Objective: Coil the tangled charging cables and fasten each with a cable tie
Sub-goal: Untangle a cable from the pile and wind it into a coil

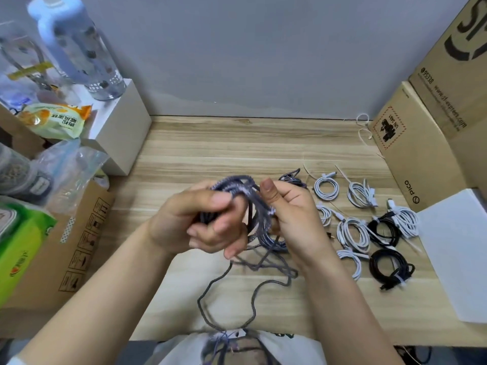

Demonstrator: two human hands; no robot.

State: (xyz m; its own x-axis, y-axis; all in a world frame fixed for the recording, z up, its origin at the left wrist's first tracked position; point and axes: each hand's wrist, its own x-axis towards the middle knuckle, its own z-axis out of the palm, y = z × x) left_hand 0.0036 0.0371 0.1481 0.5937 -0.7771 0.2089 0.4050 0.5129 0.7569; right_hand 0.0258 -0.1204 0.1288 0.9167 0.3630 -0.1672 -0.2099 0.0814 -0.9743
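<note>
Head view: hands (200,222) (curled) around cable (261,233)

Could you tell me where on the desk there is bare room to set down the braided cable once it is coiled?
Bare wood lies between the white box and the cardboard box, along the wall beyond both hands. The right side is crowded with coiled white cables and black cables. The near middle holds the loose tail of the braided cable.

Grey-purple braided cable (259,227), partly coiled, held above the table centre; loose tail trailing in loops toward the near edge. To the right, coiled white cables (353,233) and black cables (390,267), lying flat, tied.
</note>
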